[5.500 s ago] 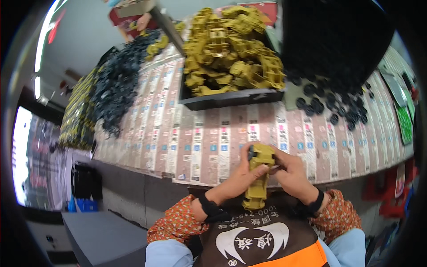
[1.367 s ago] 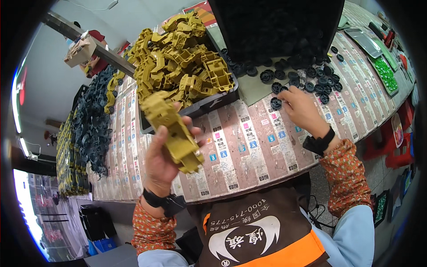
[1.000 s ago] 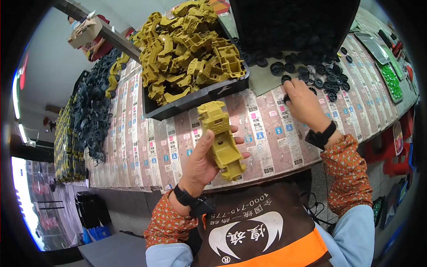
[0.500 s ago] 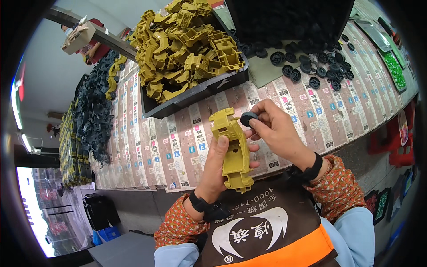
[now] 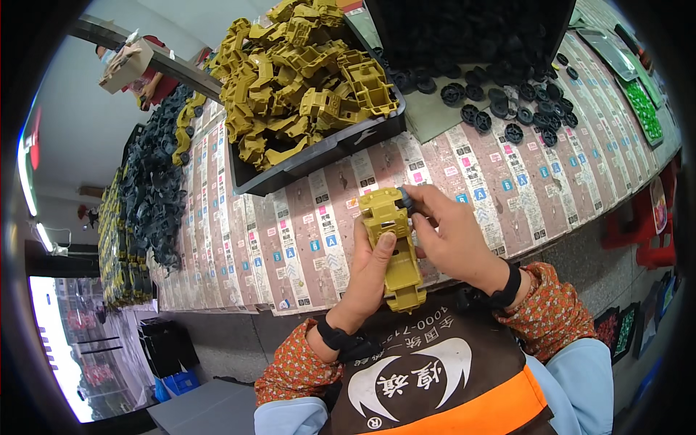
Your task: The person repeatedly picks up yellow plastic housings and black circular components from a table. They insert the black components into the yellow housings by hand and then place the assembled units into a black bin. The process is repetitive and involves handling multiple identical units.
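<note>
My left hand grips a yellow plastic toy vehicle body upright in front of my chest, thumb across its side. My right hand pinches a small black wheel against the upper right corner of that body. Both hands are over the near edge of the table, which is covered with printed paper strips.
A black tray heaped with yellow toy bodies stands behind my hands. Loose black wheels lie at the back right by a dark bin. Dark grey parts are piled at the left. Another person is at the far end.
My right hand came back from the wheel pile with a black wheel and now presses it onto the yellow body. My left hand lowered the body toward my chest.
</note>
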### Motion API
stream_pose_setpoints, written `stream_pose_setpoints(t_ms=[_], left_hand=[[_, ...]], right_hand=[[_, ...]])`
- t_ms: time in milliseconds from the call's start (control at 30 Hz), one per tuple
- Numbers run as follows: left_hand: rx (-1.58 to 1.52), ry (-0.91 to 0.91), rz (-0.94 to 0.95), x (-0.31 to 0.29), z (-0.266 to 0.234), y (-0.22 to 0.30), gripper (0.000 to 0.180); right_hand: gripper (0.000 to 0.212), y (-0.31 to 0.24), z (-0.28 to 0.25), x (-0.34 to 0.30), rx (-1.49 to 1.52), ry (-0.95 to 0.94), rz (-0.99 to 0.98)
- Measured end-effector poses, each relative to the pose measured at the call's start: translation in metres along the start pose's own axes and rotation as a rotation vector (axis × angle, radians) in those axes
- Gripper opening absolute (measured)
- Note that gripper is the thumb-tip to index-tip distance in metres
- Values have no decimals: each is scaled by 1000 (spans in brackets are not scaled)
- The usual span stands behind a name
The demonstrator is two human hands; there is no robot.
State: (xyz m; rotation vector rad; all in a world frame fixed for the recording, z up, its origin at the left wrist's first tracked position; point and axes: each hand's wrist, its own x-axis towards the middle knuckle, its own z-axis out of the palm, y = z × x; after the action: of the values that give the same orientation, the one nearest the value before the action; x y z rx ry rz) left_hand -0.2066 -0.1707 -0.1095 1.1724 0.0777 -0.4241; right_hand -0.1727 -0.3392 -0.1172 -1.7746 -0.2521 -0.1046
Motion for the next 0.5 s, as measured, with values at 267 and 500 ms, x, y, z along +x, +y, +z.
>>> stream_pose_setpoints(t_ms=[267, 500], left_hand=[[286, -106, 97, 2, 3, 0, 57], [66, -128, -147, 11, 0, -1, 53]], right_hand=[[31, -15, -18, -2, -161, -62, 20], [28, -12, -32, 3, -295, -147, 34]])
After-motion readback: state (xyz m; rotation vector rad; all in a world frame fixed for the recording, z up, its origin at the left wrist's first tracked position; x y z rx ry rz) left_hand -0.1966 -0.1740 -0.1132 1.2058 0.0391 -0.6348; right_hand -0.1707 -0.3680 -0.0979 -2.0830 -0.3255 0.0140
